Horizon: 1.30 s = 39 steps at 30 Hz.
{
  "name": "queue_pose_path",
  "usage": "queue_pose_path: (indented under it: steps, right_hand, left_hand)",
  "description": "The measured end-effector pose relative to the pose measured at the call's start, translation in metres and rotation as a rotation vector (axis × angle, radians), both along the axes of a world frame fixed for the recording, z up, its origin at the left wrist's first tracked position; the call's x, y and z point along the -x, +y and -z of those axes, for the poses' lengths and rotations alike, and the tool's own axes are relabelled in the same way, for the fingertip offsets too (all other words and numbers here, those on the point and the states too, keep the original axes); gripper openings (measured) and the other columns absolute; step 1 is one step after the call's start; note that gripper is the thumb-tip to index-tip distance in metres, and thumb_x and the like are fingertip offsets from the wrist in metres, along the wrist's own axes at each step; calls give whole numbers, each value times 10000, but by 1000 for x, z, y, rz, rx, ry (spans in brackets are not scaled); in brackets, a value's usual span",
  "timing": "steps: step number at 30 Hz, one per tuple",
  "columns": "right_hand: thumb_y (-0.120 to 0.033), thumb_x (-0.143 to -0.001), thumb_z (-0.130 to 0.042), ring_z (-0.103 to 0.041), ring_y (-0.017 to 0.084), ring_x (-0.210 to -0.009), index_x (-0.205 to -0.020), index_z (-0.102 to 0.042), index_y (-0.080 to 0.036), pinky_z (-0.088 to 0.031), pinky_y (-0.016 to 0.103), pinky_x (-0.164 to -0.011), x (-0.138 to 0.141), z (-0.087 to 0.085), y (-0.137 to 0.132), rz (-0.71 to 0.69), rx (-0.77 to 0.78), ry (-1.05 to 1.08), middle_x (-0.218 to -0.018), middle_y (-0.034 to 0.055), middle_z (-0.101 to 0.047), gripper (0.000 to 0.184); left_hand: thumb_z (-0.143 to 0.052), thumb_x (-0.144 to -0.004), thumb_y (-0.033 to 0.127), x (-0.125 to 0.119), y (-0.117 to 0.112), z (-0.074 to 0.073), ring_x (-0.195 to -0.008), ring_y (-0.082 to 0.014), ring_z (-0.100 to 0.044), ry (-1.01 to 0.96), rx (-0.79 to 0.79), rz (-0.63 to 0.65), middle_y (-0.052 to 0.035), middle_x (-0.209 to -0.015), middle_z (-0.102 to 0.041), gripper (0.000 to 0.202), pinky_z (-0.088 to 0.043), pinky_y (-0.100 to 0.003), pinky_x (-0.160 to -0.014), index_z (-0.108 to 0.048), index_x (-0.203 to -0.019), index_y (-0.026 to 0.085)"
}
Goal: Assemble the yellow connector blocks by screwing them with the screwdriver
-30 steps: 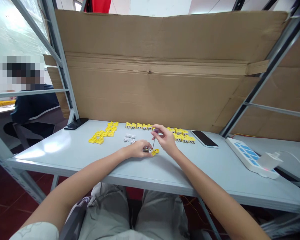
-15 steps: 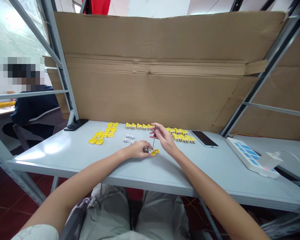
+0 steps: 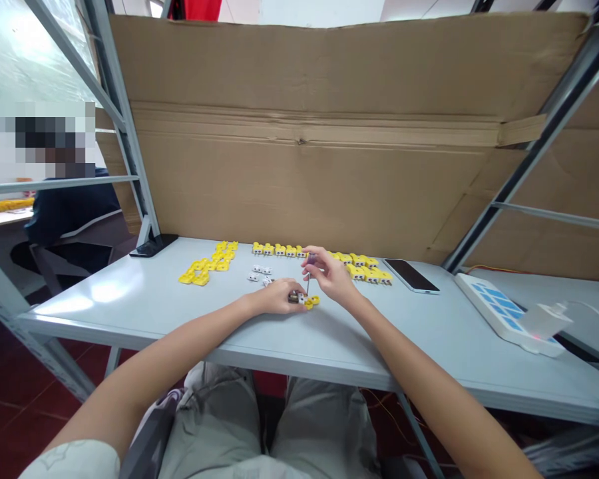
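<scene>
At the table (image 3: 104,299), right hand (image 3: 330,274) pinching screwdriver (image 3: 308,285) — left hand (image 3: 275,297) on yellow connector (image 3: 309,301)

The left hand (image 3: 275,297) hides most of the small yellow-and-white part (image 3: 307,301) it pinches. Below the right hand (image 3: 331,275), the tip of the thin screwdriver (image 3: 308,285) is too small to make out. The seated person's (image 3: 67,213) head is blurred into blocks. The top edge cuts off a red object (image 3: 192,9), and the bottom edge cuts off a white sleeve (image 3: 70,460).
</scene>
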State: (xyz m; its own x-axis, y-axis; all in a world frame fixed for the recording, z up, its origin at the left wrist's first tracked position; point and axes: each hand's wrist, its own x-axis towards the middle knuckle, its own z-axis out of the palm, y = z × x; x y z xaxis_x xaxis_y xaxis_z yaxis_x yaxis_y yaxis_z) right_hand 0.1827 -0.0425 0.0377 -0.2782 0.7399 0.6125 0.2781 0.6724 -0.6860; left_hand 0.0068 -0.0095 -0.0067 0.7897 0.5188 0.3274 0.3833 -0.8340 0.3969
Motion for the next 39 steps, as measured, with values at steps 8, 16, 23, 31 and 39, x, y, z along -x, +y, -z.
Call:
queue_pose_path:
  steps: [8, 16, 23, 31, 39]
  right_hand:
    - [-292, -850, -507, -578, 137, -535, -1069, -587, -262, -555, 299, -529, 7, 3, 2, 195, -134, -125, -751, 9, -579, 235]
    - [-374, -842, -537, -586, 151, -555, -1175, -551, -244, -572, 325, -541, 3, 9, 10, 294, -112, 2, -735, -4, -550, 357]
    - [-360, -801, -593, -579, 157, -442, -1135, -513, -147, -500, 294, -496, -52, -3, 26, 564, 261, -84, -565, -50, -547, 404]
    - [-79, -753, -546, -577, 146, -447, -1018, -568, -119, -451, 252, -522, -75, -9, 23, 768, 730, -746, -598, 16, -604, 269]
    - [-88, -743, -547, -572, 132, -456, -920, -584, -131, -449, 237, -490, -76, -5, 27, 731, 805, -805, -683, 45, -634, 187]
  left_hand:
    - [-678, -787, 374, -2, -3, 1, -915, -224, -642, -8, 1, -36, -97, -1037, -697, 321, -466, -296, -846, -675, -1018, 152]
    - [-677, -791, 407, -3, -2, 2, -903, -217, -634, -29, -24, -29, -102, -982, -694, 339, -461, -288, -833, -678, -1000, 139]
    - [-682, -791, 414, 1, 2, 2, -912, -207, -614, -36, -16, -22, -100, -985, -672, 356, -456, -290, -825, -653, -1017, 140]
    - [-610, -849, 425, 7, 2, -5, -964, -210, -604, -52, -23, 4, -98, -1042, -661, 377, -453, -324, -879, -607, -1113, 157]
    - [-403, -898, 176, 52, 44, -23, -1004, -206, -597, -108, -151, -363, -86, -1042, -673, 264, -454, -333, -918, -641, -1009, 159]
